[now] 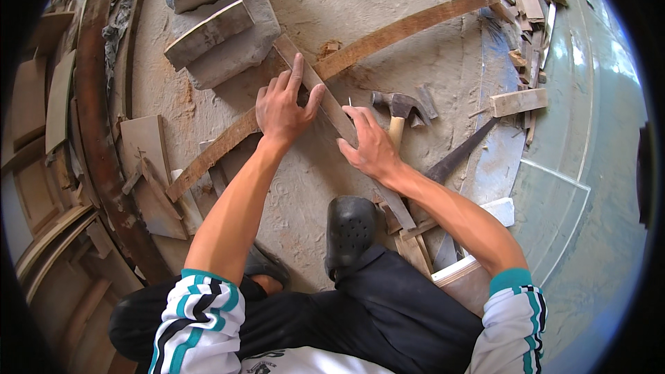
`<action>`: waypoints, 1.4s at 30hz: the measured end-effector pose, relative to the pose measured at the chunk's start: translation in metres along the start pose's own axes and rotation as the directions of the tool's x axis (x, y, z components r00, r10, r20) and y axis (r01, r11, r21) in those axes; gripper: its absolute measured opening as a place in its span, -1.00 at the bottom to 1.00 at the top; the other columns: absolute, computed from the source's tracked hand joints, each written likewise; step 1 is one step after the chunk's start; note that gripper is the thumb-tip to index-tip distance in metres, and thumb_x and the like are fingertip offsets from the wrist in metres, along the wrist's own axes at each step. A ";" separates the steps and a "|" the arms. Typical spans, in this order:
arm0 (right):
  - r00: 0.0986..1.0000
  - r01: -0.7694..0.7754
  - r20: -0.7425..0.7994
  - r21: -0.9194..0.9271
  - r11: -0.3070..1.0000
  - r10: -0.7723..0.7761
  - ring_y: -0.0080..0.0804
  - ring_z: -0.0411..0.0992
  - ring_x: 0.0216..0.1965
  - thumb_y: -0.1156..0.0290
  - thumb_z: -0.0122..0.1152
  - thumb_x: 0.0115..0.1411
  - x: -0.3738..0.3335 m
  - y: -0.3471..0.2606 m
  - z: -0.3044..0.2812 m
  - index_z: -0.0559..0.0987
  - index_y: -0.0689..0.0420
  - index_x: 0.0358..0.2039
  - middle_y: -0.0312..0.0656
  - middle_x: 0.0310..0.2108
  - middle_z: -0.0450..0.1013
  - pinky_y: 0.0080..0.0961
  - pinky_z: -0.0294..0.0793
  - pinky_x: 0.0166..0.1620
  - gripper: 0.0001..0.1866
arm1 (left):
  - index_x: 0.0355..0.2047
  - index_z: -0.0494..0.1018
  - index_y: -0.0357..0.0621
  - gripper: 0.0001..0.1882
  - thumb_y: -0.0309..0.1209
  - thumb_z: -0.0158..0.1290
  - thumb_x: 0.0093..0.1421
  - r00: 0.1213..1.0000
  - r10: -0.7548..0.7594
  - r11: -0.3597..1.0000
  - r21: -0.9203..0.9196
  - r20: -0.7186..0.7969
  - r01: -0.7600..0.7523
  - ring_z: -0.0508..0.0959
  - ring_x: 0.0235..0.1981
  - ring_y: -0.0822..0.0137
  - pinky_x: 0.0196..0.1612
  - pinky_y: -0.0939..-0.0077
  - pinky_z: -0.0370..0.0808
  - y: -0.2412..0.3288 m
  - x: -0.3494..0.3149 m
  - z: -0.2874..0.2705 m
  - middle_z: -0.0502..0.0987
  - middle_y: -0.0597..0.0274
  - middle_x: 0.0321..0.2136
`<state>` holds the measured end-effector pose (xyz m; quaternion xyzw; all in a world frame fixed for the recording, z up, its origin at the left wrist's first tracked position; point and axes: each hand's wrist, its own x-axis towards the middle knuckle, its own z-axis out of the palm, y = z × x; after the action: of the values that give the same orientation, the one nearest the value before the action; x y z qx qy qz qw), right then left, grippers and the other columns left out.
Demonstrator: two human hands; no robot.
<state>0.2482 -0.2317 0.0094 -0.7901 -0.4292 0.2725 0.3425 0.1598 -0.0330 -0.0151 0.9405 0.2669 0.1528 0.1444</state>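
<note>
A narrow wooden strip (332, 112) slants across a longer, rough brown wooden strip (409, 28) in front of me. My left hand (282, 109) rests where they cross, index finger stretched along the narrow strip and thumb spread on it; the other fingers are bent. Lower down, my right hand (374, 144) grips the narrow strip between thumb and fingers. A small thin pointed piece shows at its fingertips; I cannot tell what it is. Just right of that hand lies a claw hammer (400, 105), its wooden handle partly hidden. A dark tapered saw blade (465, 149) passes behind my right forearm.
Grey concrete blocks (235, 48) with a short board (210, 33) stand at the far left. Wood scraps (525, 0) are piled at the right, beside glass sheets (561, 201). More boards (142, 145) line the left. My black clog (350, 232) stands near the strips.
</note>
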 end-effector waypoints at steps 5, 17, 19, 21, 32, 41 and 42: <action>1.000 -0.025 -0.003 0.017 1.000 0.025 0.18 0.48 0.05 0.38 0.33 0.22 -0.004 0.000 -0.005 0.30 0.21 0.28 0.09 0.15 0.34 -0.11 0.54 0.06 -0.34 | 0.38 0.35 -0.04 -0.22 0.07 0.20 0.26 0.997 -0.034 0.999 0.000 0.064 0.034 0.62 -0.07 0.18 -0.02 0.22 0.50 0.005 0.001 -0.002 0.63 0.20 -0.09; 0.999 -0.035 0.005 0.031 0.999 0.035 0.19 0.47 0.05 0.38 0.37 0.21 -0.005 -0.005 -0.004 0.28 0.25 0.29 0.15 0.13 0.34 -0.12 0.55 0.07 -0.30 | 0.37 0.37 -0.01 -0.23 0.10 0.20 0.25 0.998 -0.010 1.000 0.018 0.060 0.009 0.62 -0.12 0.21 -0.07 0.24 0.50 0.005 0.003 -0.004 0.63 0.22 -0.13; 1.000 -0.011 -0.017 0.023 1.000 0.011 0.18 0.49 0.02 0.35 0.36 0.24 -0.004 -0.005 -0.004 0.31 0.24 0.27 0.11 0.12 0.36 -0.12 0.57 0.03 -0.34 | 0.35 0.39 0.03 -0.23 0.11 0.21 0.23 1.000 0.023 1.000 0.021 -0.002 -0.023 0.62 -0.22 0.22 -0.17 0.24 0.51 0.002 0.003 0.000 0.62 0.26 -0.22; 0.997 0.034 -0.067 0.004 0.999 -0.034 0.16 0.55 -0.04 0.29 0.32 0.28 -0.001 -0.006 -0.006 0.36 0.21 0.24 0.04 0.10 0.39 -0.12 0.61 -0.04 -0.41 | 0.35 0.40 0.03 -0.23 0.11 0.21 0.23 1.000 0.024 0.999 0.022 -0.008 -0.024 0.62 -0.23 0.22 -0.18 0.24 0.51 0.001 0.002 0.001 0.62 0.26 -0.23; 0.992 -0.026 -0.123 0.066 0.998 0.034 -0.16 0.53 -0.30 0.28 0.35 0.27 0.033 -0.008 -0.009 0.58 0.20 0.04 -0.04 -0.10 0.56 -0.27 0.57 -0.20 -0.60 | 0.36 0.38 0.06 -0.24 0.09 0.20 0.23 0.999 0.024 0.999 0.033 0.020 -0.025 0.62 -0.23 0.23 -0.18 0.23 0.51 0.001 0.004 0.002 0.63 0.27 -0.23; 0.995 -0.046 -0.089 0.080 0.996 0.054 0.09 0.58 -0.11 0.33 0.28 0.29 0.034 -0.014 -0.013 0.57 0.18 0.01 0.02 -0.08 0.56 -0.13 0.59 -0.08 -0.67 | 0.39 0.35 0.04 -0.24 0.06 0.19 0.25 0.998 0.001 0.999 0.043 0.068 -0.004 0.61 -0.17 0.22 -0.12 0.24 0.50 0.001 0.002 0.000 0.63 0.27 -0.17; 0.994 -0.042 -0.099 0.072 0.997 0.049 0.09 0.58 -0.12 0.34 0.27 0.30 0.034 -0.013 -0.013 0.58 0.18 0.01 0.01 -0.10 0.56 -0.13 0.59 -0.09 -0.69 | 0.38 0.36 0.04 -0.24 0.08 0.19 0.24 0.999 0.008 0.999 0.046 0.052 -0.010 0.61 -0.20 0.22 -0.14 0.24 0.50 0.001 0.003 0.000 0.63 0.27 -0.18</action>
<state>0.2676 -0.2005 0.0229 -0.7998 -0.3836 0.2550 0.3849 0.1623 -0.0321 -0.0149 0.9484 0.2622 0.1230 0.1289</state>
